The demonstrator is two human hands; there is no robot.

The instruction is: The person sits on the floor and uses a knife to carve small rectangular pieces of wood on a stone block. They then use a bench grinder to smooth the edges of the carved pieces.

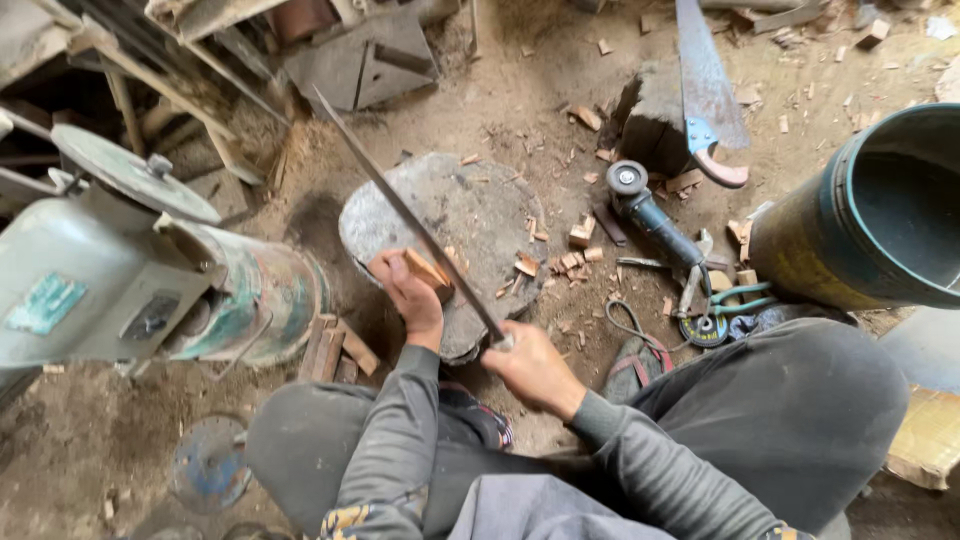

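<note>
A wood block (428,270) is gripped by the left hand (410,298) on a round chopping block (470,215). A long blade (400,205) is clasped in the right hand (530,368), its edge laid against the wood block.

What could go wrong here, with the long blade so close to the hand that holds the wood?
The left hand steadies a small wood piece on the stump, right beside the long blade in the right hand; a slip may cut fingers. The short piece may also tip or fly off.
</note>
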